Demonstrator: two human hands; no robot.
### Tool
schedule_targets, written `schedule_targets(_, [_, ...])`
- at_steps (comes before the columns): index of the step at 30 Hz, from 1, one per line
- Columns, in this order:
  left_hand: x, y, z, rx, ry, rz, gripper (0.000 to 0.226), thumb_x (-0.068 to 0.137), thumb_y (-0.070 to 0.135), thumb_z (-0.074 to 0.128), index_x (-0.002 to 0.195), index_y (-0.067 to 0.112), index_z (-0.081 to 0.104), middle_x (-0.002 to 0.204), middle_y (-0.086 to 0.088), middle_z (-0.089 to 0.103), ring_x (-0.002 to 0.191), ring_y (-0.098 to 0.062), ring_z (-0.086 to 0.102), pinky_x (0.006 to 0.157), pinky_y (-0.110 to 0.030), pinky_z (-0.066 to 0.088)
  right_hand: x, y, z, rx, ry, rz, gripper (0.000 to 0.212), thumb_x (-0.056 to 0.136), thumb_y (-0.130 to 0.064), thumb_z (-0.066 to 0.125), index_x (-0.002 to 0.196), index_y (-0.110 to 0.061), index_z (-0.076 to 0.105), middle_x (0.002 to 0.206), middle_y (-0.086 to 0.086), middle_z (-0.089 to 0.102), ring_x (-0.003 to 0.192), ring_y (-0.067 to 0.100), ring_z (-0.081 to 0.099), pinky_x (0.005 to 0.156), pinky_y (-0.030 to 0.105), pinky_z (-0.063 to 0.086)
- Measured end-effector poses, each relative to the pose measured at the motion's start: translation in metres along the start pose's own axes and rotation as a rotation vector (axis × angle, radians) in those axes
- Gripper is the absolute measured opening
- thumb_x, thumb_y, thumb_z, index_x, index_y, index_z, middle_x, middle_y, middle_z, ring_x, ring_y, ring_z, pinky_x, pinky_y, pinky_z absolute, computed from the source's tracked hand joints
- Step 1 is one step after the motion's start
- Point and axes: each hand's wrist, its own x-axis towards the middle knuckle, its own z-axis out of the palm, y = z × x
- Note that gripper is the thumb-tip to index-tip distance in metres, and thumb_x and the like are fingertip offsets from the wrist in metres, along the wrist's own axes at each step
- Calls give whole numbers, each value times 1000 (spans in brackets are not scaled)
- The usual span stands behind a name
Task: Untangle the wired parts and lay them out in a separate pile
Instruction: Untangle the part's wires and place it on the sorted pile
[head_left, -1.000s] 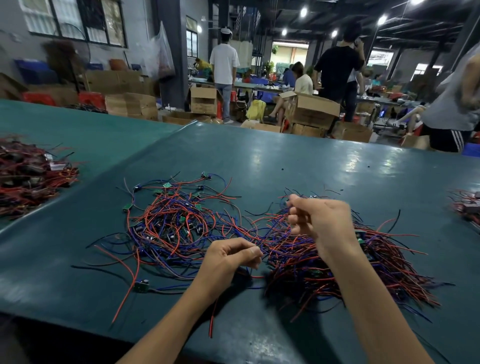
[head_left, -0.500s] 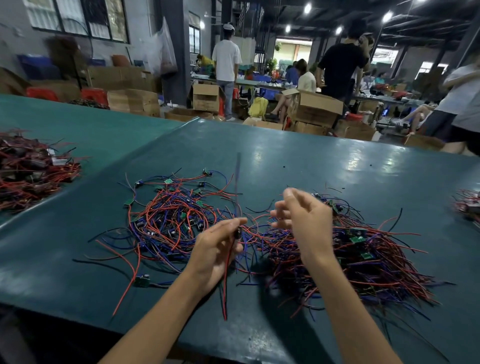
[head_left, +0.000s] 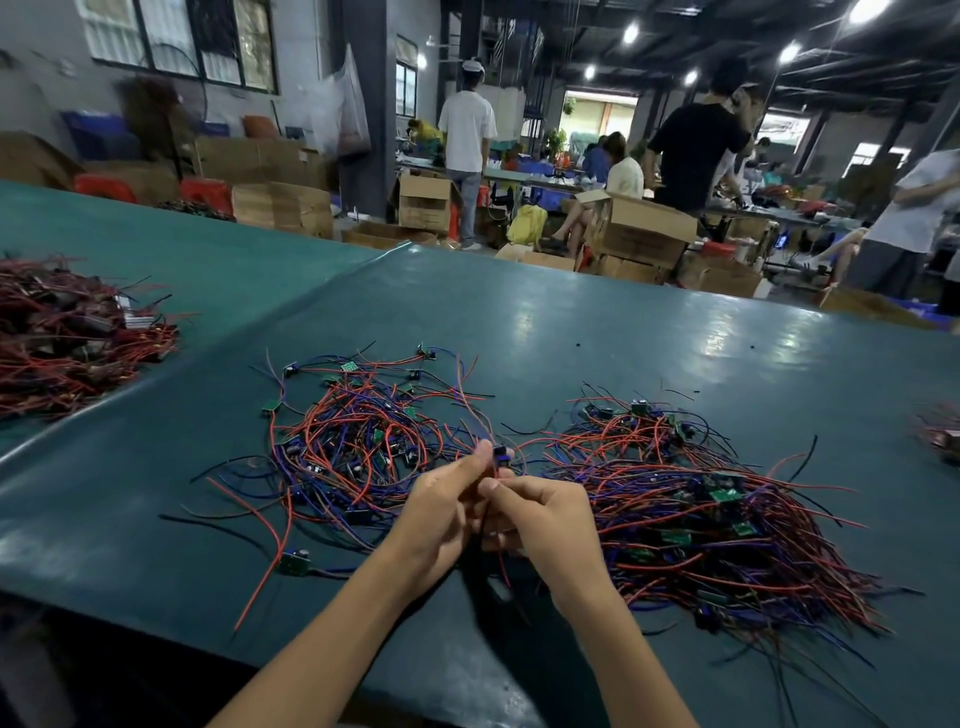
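Pinching one wired part (head_left: 500, 456) in left hand (head_left: 441, 512) and right hand (head_left: 543, 519) — held between tangled heap (head_left: 727, 525) and laid-out pile (head_left: 348, 447), probably to free leads.

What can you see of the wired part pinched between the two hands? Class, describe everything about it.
The wired part is a small dark component, seemingly blue-black, with thin red and dark leads. It is held over the green table. The left hand pinches it by the component; the right hand pinches the leads just below. One red lead hangs beneath the hands.
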Motion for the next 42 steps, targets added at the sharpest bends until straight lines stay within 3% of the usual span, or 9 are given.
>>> schedule_targets(4, [-1,-2,-1,119,-67,-62,38,82,28,68,105,-1,76,97,-25,63,72,-29,60,72,-41,48,-1,-1,-9,40,-16,30,25,95,-7,67,73,-6,77,61,5,69,51,12,65,48,24,54])
schedule_targets(8, [0,-1,-2,146,-99,-36,33,84,24,64,99,-2,75,86,-20,67,64,-22,59,55,-28,46,-4,1,-13,175,-114,164,19,96,-12,66,83,-3,77,72,13,67,58,19,64,54,31,58])
schedule_targets(10, [-1,-1,-3,131,-126,-38,32,89,22,59,101,-4,72,75,-14,69,56,-17,60,47,-22,47,-6,0,-15,407,-216,333,23,99,-22,61,93,-4,74,74,10,63,60,21,65,56,33,59])
schedule_targets(13, [-1,-2,-2,160,-131,-39,30,98,19,53,99,-3,73,69,-14,66,50,-15,57,44,-22,47,-8,4,-18,466,-236,408,27,99,-26,59,92,-7,76,71,5,62,59,16,65,57,31,60])
schedule_targets(20, [2,-10,4,206,93,64,25,106,13,48,90,4,65,84,-16,75,71,-25,73,56,-27,56,-20,13,-8,180,-25,161,27,100,-9,60,81,4,73,60,13,60,50,22,62,49,30,56])
schedule_targets(28, [1,-9,4,189,138,80,24,106,10,47,97,-6,63,84,-25,74,81,-38,75,70,-41,63,-60,24,-12,-241,81,-30,32,97,-14,65,67,-10,75,55,8,67,52,25,71,50,37,60])
schedule_targets(32, [4,-6,2,148,166,86,26,107,13,47,100,-6,62,84,-22,74,80,-34,75,67,-38,62,-76,25,-18,-252,75,-6,30,97,-18,66,69,-13,75,56,10,68,53,26,71,49,41,60])
schedule_targets(38, [7,-2,-5,18,97,113,27,103,21,54,106,-3,64,95,-22,75,89,-32,76,72,-39,62,-84,19,-21,-103,212,58,40,94,-43,62,70,-15,75,52,15,64,47,31,67,40,35,53])
schedule_targets(42, [2,0,-4,-32,-32,108,24,91,26,64,96,4,72,81,-14,71,75,-26,73,66,-37,60,-76,7,-25,-306,351,-144,39,96,-50,52,75,-24,71,51,8,61,38,13,56,40,25,43])
